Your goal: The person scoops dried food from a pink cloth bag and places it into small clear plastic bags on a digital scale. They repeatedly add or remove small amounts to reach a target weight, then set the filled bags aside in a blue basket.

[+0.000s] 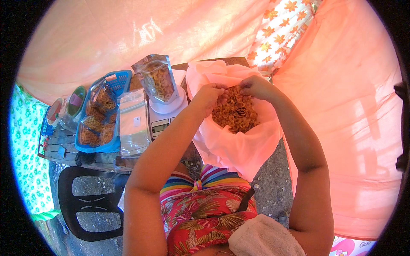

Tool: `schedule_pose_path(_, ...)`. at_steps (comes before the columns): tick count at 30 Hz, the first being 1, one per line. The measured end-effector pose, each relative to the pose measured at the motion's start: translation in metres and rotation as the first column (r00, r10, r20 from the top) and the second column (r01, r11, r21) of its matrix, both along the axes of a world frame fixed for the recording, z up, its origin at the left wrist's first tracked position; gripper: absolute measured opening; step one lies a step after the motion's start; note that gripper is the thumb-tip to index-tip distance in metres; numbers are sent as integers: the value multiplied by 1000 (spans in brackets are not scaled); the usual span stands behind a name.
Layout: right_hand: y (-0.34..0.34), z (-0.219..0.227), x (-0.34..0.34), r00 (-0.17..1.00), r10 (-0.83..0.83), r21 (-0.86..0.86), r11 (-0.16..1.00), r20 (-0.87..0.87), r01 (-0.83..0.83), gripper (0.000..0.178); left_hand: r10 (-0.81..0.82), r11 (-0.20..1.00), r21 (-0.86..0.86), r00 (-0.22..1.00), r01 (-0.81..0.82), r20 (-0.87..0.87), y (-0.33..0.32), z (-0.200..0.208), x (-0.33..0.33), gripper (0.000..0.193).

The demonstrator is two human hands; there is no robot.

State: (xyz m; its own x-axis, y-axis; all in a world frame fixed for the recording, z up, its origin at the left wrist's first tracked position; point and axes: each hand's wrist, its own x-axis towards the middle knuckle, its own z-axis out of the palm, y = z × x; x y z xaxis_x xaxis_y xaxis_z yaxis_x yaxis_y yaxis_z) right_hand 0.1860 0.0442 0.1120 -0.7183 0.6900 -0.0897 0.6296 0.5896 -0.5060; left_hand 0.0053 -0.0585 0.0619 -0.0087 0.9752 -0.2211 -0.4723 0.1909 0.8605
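Note:
Brown curled chips [237,114] lie heaped in a hollow of thin pink cloth [226,147], which hangs over whatever supports it. Over the left far side of the heap is my left hand [212,97], its fingers bent and drawn together. Opposite it, at the far right side of the heap, my right hand [257,88] has thumb and fingers pinched. What either hand holds is too small to make out. To the left, a clear-fronted stand-up pouch [159,81] of similar chips stands upright on the round white platform of a kitchen scale [168,107].
Flat empty pouches [133,121] are stacked left of the scale. Beyond them, a blue plastic basket [99,147] holds several filled bags. Bowls [77,101] stand farther left on the wooden table [57,143]. A black chair [68,205] is below, and pink sheeting [341,128] hangs around.

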Motion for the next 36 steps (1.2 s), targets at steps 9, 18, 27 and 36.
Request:
schedule_pose_path(9,-31,16,-15,979,156,26,988,-135,-154,15,-8,999,34,985,15,-174,-4,0,4,23)
schedule_pose_path(18,-35,15,-10,976,170,99,983,-136,-158,15,-71,997,3,990,72,-125,1,1,6,22)
schedule_pose_path(27,-21,14,-2,974,81,-53,994,-210,-94,19,-27,1000,-13,999,27,-30,-1,-1,8,22)
schedule_pose_path(36,-20,7,6,969,3,-19,1000,-247,-8,25,-42,999,1,976,43,215,0,0,10,16)
